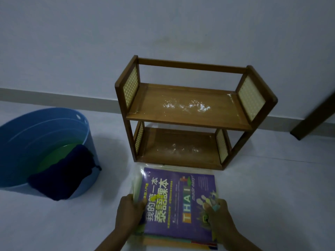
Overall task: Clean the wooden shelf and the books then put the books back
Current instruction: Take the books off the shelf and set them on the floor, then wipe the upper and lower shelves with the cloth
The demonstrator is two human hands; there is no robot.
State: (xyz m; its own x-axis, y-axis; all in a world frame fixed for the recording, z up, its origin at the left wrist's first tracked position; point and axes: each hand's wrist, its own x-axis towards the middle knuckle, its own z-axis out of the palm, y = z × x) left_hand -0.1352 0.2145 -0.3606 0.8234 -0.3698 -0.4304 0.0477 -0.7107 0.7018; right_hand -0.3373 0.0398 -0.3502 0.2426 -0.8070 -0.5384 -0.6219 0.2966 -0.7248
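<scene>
A small two-tier wooden shelf (188, 113) stands on the floor against the wall, with no books on it. White powdery dust lies on both its boards. In front of it a stack of books (174, 201) lies flat on the floor, a purple language book on top. My left hand (129, 212) grips the stack's left edge. My right hand (220, 214) grips its right edge. A dark blue cloth (63, 174) hangs over the rim of the blue bucket.
The blue bucket (21, 134) stands at the left and holds greenish water. A dark wooden door frame (315, 118) leans in at the far right. Pale floor lies between bucket and books.
</scene>
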